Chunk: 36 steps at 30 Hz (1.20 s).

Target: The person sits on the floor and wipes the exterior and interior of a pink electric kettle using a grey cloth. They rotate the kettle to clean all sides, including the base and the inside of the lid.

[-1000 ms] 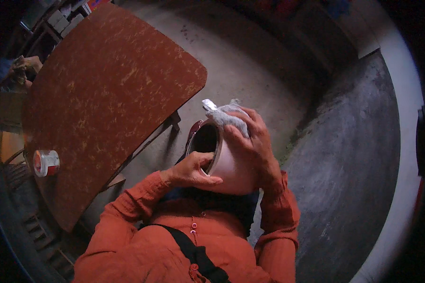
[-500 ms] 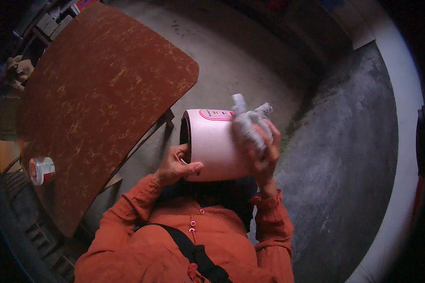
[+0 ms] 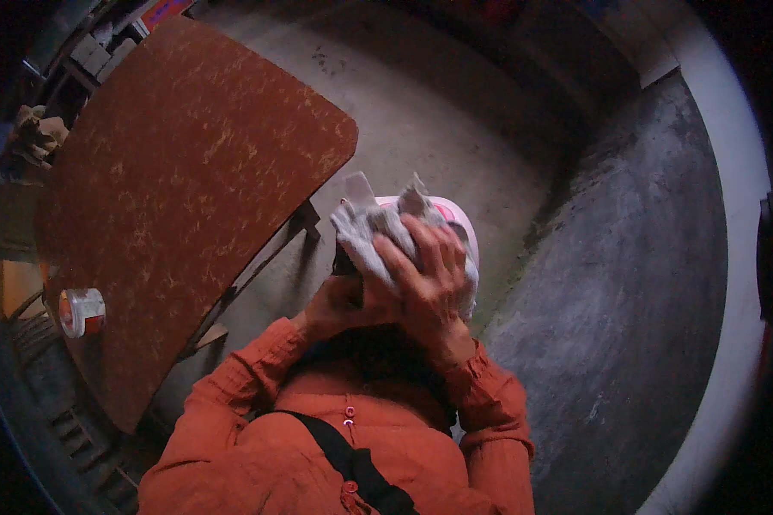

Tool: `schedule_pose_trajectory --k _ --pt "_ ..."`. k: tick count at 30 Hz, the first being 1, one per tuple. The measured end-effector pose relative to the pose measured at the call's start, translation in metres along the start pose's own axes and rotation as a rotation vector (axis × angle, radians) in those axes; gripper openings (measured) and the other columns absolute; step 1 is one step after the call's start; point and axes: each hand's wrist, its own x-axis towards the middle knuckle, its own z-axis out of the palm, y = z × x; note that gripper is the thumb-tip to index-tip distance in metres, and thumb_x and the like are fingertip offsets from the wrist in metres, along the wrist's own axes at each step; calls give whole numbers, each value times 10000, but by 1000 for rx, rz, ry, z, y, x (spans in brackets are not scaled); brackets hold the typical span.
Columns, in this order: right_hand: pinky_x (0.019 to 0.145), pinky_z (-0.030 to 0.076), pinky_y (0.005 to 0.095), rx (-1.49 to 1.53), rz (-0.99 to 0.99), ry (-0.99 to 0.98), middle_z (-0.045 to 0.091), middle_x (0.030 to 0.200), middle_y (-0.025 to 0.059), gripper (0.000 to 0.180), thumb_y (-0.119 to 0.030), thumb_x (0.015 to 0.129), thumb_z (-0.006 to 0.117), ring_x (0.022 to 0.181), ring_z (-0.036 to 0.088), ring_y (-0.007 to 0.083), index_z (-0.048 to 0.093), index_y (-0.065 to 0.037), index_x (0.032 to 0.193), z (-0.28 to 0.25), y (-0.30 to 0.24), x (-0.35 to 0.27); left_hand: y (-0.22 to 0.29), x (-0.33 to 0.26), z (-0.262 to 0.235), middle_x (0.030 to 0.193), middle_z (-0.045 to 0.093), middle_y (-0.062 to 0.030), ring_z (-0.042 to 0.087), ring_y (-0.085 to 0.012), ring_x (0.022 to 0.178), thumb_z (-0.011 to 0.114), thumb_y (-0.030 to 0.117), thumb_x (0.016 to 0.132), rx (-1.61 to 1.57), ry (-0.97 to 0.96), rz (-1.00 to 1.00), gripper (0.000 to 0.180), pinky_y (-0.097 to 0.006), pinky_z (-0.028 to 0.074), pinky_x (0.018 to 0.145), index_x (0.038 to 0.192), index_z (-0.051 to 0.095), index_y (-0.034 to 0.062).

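A pink hollow cylinder (image 3: 467, 221), like the outer shell of a small appliance, is held in front of my body. A panel outlined in darker pink shows on its upper side. The fingers of my right hand (image 3: 428, 287) are bent over a crumpled grey-white cloth (image 3: 362, 236), pressing it against the shell near its left, open end. My left hand (image 3: 335, 305) is at that end's lower edge, gripping the shell with its fingertips mostly hidden. The cloth and my right hand cover much of the shell.
To the left stands a brown marbled table (image 3: 197, 154) with cut corners. A clear tub with red on it (image 3: 82, 312) sits near its left edge. Grey concrete floor (image 3: 610, 343) and a pale wall band (image 3: 739, 172) lie to the right.
My right hand has moved the cloth leftward, from the shell's right end to its open left end. The shell appears turned, and my left hand is now partly covered.
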Motion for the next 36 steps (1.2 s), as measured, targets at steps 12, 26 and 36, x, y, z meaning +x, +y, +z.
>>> schedule_pose_trajectory --k 12,26,36 --pt "990 384 491 -21 -101 57 545 1222 157 401 -326 768 741 1086 537 332 649 -153 1118 4 -4 -39 2 -5 4 1102 651 -47 576 -124 1024 790 133 779 -143 52 127 426 -305 482 886 1155 616 33" --pt "925 414 446 37 80 -84 584 1199 141 381 -244 749 718 1078 563 330 662 -135 1110 2 14 15 3 -7 -15 1228 594 -98 555 -189 1119 838 215 707 -290 -207 -157 693 -357 448 974 1283 516 3" --pt "927 415 439 -17 19 -140 575 1207 131 417 -271 726 688 1053 567 303 659 -147 1123 -33 -5 22 42 21 -10 1284 550 -95 516 -185 1170 850 192 670 -114 -233 111 807 -351 435 991 1349 442 35"
